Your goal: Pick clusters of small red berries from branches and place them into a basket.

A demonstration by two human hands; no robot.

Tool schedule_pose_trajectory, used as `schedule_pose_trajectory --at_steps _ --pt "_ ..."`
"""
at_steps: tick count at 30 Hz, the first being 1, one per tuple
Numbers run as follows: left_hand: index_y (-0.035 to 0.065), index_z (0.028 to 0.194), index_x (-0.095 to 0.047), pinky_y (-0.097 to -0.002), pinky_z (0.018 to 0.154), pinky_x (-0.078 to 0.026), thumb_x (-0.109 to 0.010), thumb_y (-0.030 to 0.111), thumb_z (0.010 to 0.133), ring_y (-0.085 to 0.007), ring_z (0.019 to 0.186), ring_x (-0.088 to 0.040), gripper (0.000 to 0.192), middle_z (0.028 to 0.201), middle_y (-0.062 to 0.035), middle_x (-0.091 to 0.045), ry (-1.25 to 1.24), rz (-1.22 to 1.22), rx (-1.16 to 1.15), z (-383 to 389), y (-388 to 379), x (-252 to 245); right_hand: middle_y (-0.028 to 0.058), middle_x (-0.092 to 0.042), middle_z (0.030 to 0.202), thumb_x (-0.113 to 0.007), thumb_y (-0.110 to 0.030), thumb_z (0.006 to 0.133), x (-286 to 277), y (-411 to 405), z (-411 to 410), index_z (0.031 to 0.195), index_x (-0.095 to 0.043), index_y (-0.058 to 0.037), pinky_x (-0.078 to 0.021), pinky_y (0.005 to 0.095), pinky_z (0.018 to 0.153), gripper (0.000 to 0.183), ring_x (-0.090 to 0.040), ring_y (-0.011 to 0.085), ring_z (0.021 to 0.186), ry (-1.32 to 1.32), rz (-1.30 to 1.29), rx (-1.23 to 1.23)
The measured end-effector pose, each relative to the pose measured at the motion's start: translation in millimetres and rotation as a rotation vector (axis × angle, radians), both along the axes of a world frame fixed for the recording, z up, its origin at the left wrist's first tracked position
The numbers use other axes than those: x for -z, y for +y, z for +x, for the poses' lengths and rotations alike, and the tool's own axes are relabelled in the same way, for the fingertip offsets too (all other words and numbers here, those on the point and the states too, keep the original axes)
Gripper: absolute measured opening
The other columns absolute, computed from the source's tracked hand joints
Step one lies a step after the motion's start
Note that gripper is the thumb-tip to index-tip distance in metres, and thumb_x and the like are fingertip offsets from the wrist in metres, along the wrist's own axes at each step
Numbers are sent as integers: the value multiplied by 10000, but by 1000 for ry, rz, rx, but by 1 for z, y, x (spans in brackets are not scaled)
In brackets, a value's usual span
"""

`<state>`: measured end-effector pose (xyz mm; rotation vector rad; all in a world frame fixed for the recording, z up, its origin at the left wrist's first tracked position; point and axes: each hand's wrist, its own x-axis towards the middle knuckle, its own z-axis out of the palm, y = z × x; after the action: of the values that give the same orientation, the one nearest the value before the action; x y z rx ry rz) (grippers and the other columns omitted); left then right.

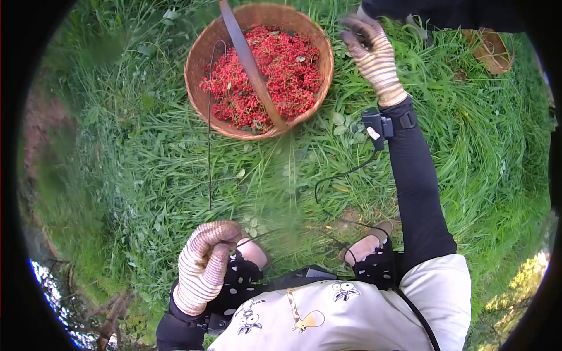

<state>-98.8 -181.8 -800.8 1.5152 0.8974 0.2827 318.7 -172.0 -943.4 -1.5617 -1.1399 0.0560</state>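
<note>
My right hand (pixel 369 52), in a striped work glove with dark-stained fingers, reaches out just right of the basket. Its fingers are apart and nothing shows in them. Close to my body, my left hand (pixel 204 265) wears a matching glove, its fingers curled towards the thumb. A thin dark cable appears beside the left fingertips; whether they grip it is hidden. In front of me a round wicker basket (pixel 196 103) with a flat wooden handle (pixel 250 66) holds many clusters of small red berries (pixel 290 66). A thin, hook-ended wire (pixel 210 153) extends from the basket towards me.
Dark clothing (pixel 439 13) of another person fills the upper right edge. Beyond my right arm lies a brown object (pixel 494 52), perhaps a small basket. Tall grass (pixel 153 175) surrounds everything. A black cable (pixel 342 175) hangs from the device (pixel 375 125) on my right wrist, near my feet.
</note>
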Motion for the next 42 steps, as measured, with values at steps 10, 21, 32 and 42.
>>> schedule_pose_trajectory --at_steps 10,21,32,42 --pt "7 1017 -544 -306 780 -471 -540 218 887 -193 882 -565 248 1030 -140 -539 27 4 44 -11 5 -4 118 -596 869 -513 86 707 138 -81 -17 855 -653 -64 -474 319 735 253 -585 245 803 121 -483 -100" --pt "-3 983 -575 -282 735 -462 -526 180 887 -162 809 -563 212 999 -140 -576 8 34 39 -10 7 -6 145 -527 1156 -618 -214 760 187 -65 -33 1132 -525 -115 -427 416 885 396 -487 311 1090 -254 -1159 253" --pt "2 961 -590 -337 797 -450 -515 115 860 -253 903 -577 169 957 -135 -603 79 79 129 -15 12 -12 171 -592 1048 -587 -131 784 174 -82 -15 1112 -525 -48 -473 401 775 343 -577 291 925 155 -841 340" --pt "5 977 -602 -339 788 -455 -532 97 825 -253 884 -582 191 993 -142 -599 12 82 231 -8 21 -9 115 -546 1068 -602 -88 810 -14 -6 -46 1083 -547 -56 -488 310 762 281 -577 239 897 -200 -154 105"
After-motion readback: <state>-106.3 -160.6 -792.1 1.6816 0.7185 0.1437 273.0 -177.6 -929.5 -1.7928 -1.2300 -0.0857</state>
